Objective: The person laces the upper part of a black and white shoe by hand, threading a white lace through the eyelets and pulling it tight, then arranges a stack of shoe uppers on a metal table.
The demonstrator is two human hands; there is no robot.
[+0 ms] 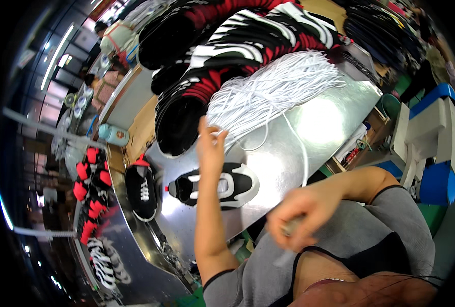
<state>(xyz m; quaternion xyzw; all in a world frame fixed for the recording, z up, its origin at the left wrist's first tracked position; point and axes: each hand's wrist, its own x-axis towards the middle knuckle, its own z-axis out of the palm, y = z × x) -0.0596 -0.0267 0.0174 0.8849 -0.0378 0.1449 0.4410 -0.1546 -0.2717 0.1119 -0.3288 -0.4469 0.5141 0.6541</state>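
My left hand (210,146) is at the near left end of a thick bundle of white shoelaces (278,94). Its index finger points up and the fingers look apart, touching or nearly touching the lace ends. Below it, a black and white sneaker (239,185) lies on the metal table, partly covered by my left forearm. My right hand (303,217), smeared by motion, is curled in front of my chest around a small greyish thing I cannot make out. One loose white lace (302,153) trails from the bundle toward my right hand; its end is hidden.
Behind the bundle are stacked black, red and white shoes (181,120). A black shoe with white laces (142,192) sits at the left, near a light blue bottle (114,134). More red and black shoes (95,194) line the far left. Blue and white equipment (432,138) stands right.
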